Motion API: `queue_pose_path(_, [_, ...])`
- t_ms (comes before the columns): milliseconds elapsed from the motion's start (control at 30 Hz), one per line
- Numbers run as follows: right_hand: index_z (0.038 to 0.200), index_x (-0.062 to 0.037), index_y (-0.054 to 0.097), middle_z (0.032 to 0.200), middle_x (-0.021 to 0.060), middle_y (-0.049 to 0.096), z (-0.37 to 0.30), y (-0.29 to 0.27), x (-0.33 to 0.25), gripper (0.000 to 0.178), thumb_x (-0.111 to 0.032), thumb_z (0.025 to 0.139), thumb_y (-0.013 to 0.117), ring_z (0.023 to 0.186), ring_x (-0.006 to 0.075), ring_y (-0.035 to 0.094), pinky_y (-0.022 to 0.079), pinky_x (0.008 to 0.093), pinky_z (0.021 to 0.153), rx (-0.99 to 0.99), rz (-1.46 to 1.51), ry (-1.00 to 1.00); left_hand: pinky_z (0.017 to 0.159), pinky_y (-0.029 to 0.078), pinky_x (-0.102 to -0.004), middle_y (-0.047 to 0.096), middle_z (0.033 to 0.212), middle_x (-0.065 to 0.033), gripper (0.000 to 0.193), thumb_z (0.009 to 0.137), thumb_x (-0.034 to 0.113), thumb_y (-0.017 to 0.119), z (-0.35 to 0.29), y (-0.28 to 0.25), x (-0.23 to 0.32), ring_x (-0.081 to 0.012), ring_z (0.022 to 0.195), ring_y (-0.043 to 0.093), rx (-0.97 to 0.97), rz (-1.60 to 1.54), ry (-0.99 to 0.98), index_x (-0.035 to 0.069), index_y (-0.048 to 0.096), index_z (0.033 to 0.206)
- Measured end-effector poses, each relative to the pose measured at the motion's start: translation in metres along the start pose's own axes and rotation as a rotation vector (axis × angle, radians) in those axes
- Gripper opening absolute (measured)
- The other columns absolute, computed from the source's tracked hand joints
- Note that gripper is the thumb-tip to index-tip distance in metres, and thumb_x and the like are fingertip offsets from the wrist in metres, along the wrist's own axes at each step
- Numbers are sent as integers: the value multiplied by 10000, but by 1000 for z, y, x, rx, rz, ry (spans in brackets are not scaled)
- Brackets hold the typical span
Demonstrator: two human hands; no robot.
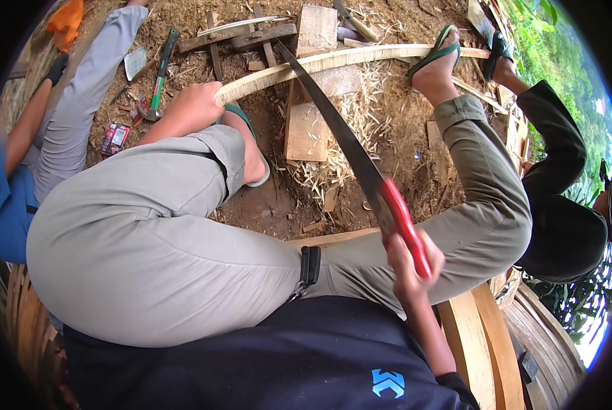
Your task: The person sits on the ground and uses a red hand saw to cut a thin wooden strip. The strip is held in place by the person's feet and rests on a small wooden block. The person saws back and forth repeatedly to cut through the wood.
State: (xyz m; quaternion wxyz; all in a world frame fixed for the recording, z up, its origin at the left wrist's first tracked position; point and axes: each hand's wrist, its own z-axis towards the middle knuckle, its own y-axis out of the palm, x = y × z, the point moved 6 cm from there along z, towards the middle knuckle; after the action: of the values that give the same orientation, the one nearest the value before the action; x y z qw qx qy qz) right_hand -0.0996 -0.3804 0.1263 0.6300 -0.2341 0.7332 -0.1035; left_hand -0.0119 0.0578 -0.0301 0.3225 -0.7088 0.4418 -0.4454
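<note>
head view. the left hand (191, 106) is closed around the near-left end of the curved wooden strip (360, 58); the right hand (415, 263) is wrapped around the red handle of the saw (347, 137). the strip runs across the wood block (307, 130) and passes at the right foot (437, 68) (apparently pinned by it). step in hand, as judged: positioning or drawing the saw across the strip, the blade crossing it above the block; tooth contact cannot be confirmed. the next move calls for a firm left grip, a steady foot and a straight stroke clear of the left hand. markings: the red packet (116, 139) carries print too small to read reliably; the dark shirt (251, 362) bears a blue emblem.
</note>
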Motion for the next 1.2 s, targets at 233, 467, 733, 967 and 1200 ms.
queue_pose_path(233, [825, -13, 643, 587, -19, 517, 33, 48, -3, 173, -109, 936, 733, 545, 29, 448, 354, 264, 491, -77, 31, 66, 760, 531, -544, 706, 860, -221, 176, 840, 187, 610, -4, 3, -9, -441, 831, 693, -17, 17, 2, 45, 633, 941])
queue_pose_path(467, [815, 5, 642, 566, -4, 527, -4, 0, 13, 154, -78, 935, 693, 502, 58, 497, 369, 275, 464, -47, 92, 32, 806, 518, -583, 704, 908, -261, 186, 845, 177, 602, 0, 0, -2, -476, 884, 675, -52, 3, -3, 45, 659, 964])
queue_pose_path(733, [824, -10, 634, 618, -19, 527, 2, 29, 21, 185, -132, 938, 713, 578, 49, 458, 381, 272, 533, -257, 126, 259, 741, 530, -541, 703, 832, -218, 147, 839, 163, 609, -5, 3, -3, -426, 781, 699, -48, -6, -2, 45, 615, 926])
queue_pose_path(967, [1027, 13, 584, 842, 77, 567, -13, 13, 29, 307, -276, 1078, 493, 787, 145, 535, 456, 330, 737, -362, 252, 413, 729, 543, -524, 711, 791, -200, 141, 854, 170, 620, 5, 2, -4, -413, 778, 710, -11, 42, 19, 47, 626, 922])
queue_pose_path(1200, [1021, -6, 531, 838, 56, 533, -12, 47, 46, 316, -301, 1110, 462, 768, 144, 495, 442, 326, 741, -461, 179, 334, 808, 505, -589, 699, 906, -265, 194, 850, 176, 597, 2, -5, 3, -484, 885, 667, -87, -50, -19, 41, 661, 973])
